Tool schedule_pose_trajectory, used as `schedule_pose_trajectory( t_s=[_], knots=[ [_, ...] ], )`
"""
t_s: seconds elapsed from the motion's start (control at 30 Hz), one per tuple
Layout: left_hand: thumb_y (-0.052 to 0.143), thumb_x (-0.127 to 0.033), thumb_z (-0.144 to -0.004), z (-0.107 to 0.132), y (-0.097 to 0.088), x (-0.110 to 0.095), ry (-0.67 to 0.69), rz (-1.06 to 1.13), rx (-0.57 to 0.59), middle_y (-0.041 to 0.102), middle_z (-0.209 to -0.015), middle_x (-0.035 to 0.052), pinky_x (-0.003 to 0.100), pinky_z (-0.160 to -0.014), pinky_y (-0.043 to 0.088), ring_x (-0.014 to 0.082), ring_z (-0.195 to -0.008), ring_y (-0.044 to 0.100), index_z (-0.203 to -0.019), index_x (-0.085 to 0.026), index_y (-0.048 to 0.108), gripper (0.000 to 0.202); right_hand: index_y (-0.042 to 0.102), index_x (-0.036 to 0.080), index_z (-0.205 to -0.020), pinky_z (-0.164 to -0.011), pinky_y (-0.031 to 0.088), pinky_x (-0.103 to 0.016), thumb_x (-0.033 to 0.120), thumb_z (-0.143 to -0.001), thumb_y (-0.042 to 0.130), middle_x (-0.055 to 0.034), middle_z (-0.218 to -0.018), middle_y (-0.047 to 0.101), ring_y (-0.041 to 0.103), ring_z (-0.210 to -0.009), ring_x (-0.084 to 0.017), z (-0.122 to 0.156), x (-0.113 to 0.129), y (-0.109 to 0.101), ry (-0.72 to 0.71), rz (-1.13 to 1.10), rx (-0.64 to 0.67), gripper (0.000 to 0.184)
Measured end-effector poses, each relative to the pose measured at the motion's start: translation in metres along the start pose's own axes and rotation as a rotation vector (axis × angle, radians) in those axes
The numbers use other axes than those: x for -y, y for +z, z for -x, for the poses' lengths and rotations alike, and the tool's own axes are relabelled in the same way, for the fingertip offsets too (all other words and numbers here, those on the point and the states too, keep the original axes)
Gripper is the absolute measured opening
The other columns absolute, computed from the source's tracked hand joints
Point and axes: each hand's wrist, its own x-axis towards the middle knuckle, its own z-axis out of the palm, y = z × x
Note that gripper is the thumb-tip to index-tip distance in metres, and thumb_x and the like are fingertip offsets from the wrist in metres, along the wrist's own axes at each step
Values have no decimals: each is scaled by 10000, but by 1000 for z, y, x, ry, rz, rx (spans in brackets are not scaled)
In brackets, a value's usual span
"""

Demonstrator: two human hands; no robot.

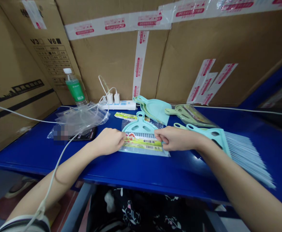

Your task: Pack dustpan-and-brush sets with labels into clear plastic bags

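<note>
Holding a bagged dustpan set flat at the near centre of the blue table.
The operator's left hand was curled closed on the bag's edge at 9 o'clock; the right hand pinched the opposite edge at 3 o'clock, fingers folded. Relative to the set, stacked dustpans lay at 1 o'clock, a power strip at 11 o'clock, clear bags at 10 o'clock, and pale-blue bristles beyond the right hand at 3 o'clock.

Illegibly small print on the label, blurred patch at left, left carton partly out of frame.
</note>
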Motion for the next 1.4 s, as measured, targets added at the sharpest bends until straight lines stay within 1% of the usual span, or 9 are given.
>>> schedule_pose_trajectory(
  t_s=[0.17,0.33,0.5,0.73,0.97,1.1,1.23,1.4],
  knots=[
    [401,-221,-897,-1,-1,1,2,6,6,673,-698,54,275,-547,365,192,-643,626,-790,-163,650,277,319,240,-669,-554,269,-252,-6,-591,499,56,-610,436,407,-575,-125,0,-1,1,-5,-9,-2,315],
    [408,-213,-892,-1,-1,0,-4,0,8,684,-722,56,283,-554,374,207,-664,638,-821,-169,652,258,318,241,-668,-560,266,-256,-11,-591,498,58,-608,434,405,-577,-128,-1,-1,1,-4,-7,0,320],
    [402,-218,-891,-1,0,1,-2,-2,9,677,-693,57,282,-556,387,206,-658,640,-799,-164,655,275,318,242,-662,-557,261,-252,-16,-588,505,62,-607,427,399,-574,-128,-1,0,1,4,-12,-1,327],
    [395,-206,-886,0,1,0,-1,-7,2,698,-766,66,284,-584,416,205,-685,648,-899,-172,666,274,322,243,-658,-551,264,-251,-12,-595,516,65,-600,427,408,-572,-131,0,0,0,11,-22,-2,327],
    [384,-220,-882,-1,1,1,4,15,-14,668,-686,59,283,-570,405,199,-642,628,-759,-168,636,285,319,243,-660,-549,269,-251,-13,-593,515,63,-603,427,408,-571,-128,0,1,0,4,-3,-6,329],
    [376,-210,-866,-1,2,2,15,11,-27,664,-671,58,272,-561,397,185,-630,624,-763,-162,635,283,317,242,-661,-545,270,-247,-6,-584,504,60,-602,432,409,-568,-126,0,0,1,-2,5,-7,320],
    [379,-206,-873,-1,1,1,8,4,-11,683,-716,62,279,-559,397,191,-641,630,-812,-165,648,278,317,243,-664,-543,265,-248,13,-571,493,58,-597,440,408,-562,-129,0,-2,2,-20,-1,-14,305],
    [382,-203,-883,0,-1,0,6,-1,-8,680,-708,60,291,-552,388,207,-658,640,-787,-169,643,279,317,245,-662,-554,271,-257,22,-572,499,51,-610,443,420,-581,-142,0,-2,1,-20,-14,-16,302]
  ],
)
